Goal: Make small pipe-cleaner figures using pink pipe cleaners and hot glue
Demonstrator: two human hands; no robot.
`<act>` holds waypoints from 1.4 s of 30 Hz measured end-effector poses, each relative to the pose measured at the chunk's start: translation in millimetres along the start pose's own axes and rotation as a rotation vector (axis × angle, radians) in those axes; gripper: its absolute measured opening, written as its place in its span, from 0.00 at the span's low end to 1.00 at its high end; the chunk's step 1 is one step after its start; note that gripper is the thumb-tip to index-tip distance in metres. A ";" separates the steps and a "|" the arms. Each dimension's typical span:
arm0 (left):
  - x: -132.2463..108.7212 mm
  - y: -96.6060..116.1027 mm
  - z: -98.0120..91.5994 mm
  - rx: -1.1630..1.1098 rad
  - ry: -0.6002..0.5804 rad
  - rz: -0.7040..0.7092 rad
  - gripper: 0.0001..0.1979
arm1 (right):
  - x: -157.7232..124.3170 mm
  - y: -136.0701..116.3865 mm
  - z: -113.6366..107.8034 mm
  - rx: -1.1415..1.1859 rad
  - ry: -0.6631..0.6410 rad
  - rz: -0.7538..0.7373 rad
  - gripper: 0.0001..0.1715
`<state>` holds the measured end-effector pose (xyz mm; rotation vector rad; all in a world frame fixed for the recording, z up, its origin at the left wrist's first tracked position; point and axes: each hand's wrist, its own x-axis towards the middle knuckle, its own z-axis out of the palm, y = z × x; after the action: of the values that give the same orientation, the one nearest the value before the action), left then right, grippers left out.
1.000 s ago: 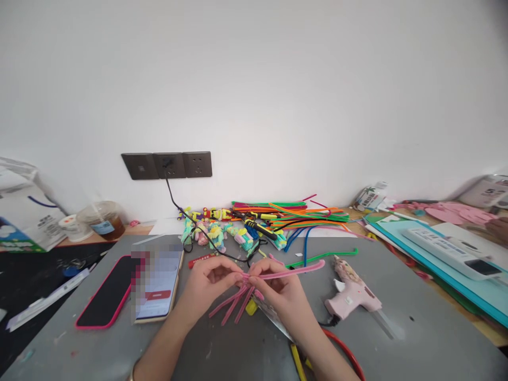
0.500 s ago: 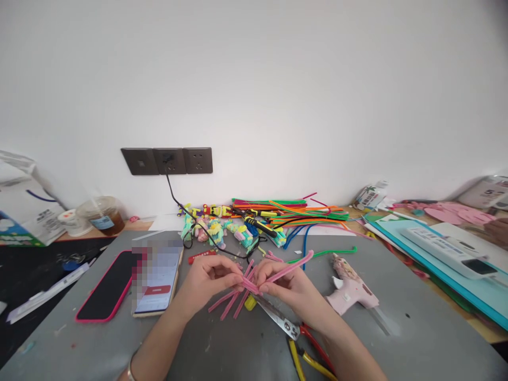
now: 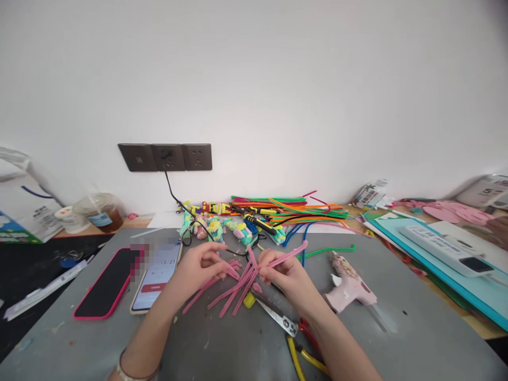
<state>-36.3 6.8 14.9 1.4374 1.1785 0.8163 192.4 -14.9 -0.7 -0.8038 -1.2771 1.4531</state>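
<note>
My right hand (image 3: 286, 272) is closed on several fuzzy pink pipe cleaners (image 3: 240, 290), pinched between thumb and fingertips. Their cut ends fan out to the lower left, and one sticks up past my fingers. A little to the left, my left hand (image 3: 203, 265) is closed on another pink pipe cleaner (image 3: 233, 273), with more pink strands beside it. Beneath my right hand lie scissors (image 3: 286, 324) with red handles. Near their tip sits a small yellow piece (image 3: 249, 300), and yellow-handled pliers (image 3: 304, 357) rest at the front edge.
A pink glue gun (image 3: 352, 291) lies at right, a green pipe cleaner (image 3: 329, 251) behind it. Two phones (image 3: 107, 286) lie at left. Fuzzy figures (image 3: 215, 230) and bundled pipe cleaners (image 3: 317, 214) line the wall. A drink cup (image 3: 103, 214) stands back left; a black cord crosses the mat.
My left hand has drawn leftward, away from my right hand, with a pink pipe cleaner in its fingers. The pink strands are spread wider. A phone screen now shows the time.
</note>
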 end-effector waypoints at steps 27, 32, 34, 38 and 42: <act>-15.3 7.8 35.1 -0.066 -0.433 -0.069 0.15 | -13.1 -16.6 -3.3 -0.039 -0.118 0.107 0.13; -17.1 0.2 34.4 -0.076 -0.569 -0.070 0.13 | -14.0 -16.3 -5.2 0.033 -0.207 0.136 0.13; -17.2 0.0 33.7 -0.070 -0.589 -0.079 0.13 | -13.9 -15.3 -4.1 0.054 -0.206 0.140 0.14; -16.2 5.9 37.8 -0.059 -0.391 -0.049 0.12 | -11.9 -15.1 -5.0 0.005 -0.045 0.129 0.18; -14.2 4.8 49.0 -0.030 -0.100 0.168 0.09 | -9.9 -10.5 -4.9 -0.012 0.151 0.066 0.20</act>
<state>6.5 -21.1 10.8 1.5491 0.9758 0.8633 202.3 -23.4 7.1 -0.9532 -1.1557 1.4092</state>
